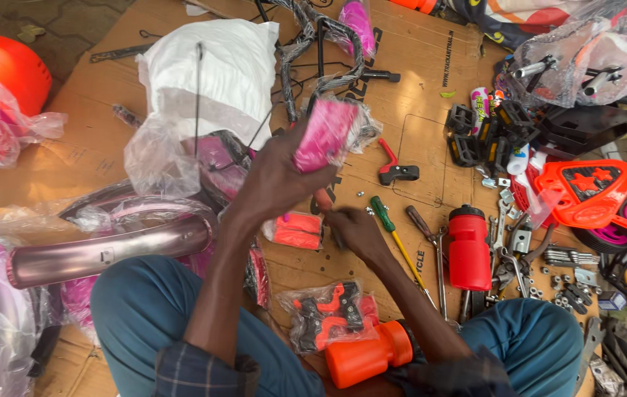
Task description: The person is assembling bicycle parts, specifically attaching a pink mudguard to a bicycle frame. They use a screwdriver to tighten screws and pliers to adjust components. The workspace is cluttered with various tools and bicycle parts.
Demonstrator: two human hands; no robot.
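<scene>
My left hand (277, 180) is raised above the cardboard and grips a pink plastic part wrapped in clear film (326, 132). My right hand (354, 229) sits just below it, closed around a small tool or fastener at the part's lower end; what it holds is mostly hidden. A green-handled screwdriver (394, 235) lies right beside my right hand. An orange packet (297, 230) rests under my left wrist. My legs in blue trousers (152, 316) frame the bottom of the view.
A red bottle (469, 246) stands to the right, an orange bottle (365, 356) lies near my knee. Black pedals (486, 136), loose nuts and wrenches (549, 272), an orange-and-pink wheel piece (593, 195), a pink mudguard (108, 250), a white bag (210, 73) and a black frame (321, 51) surround me.
</scene>
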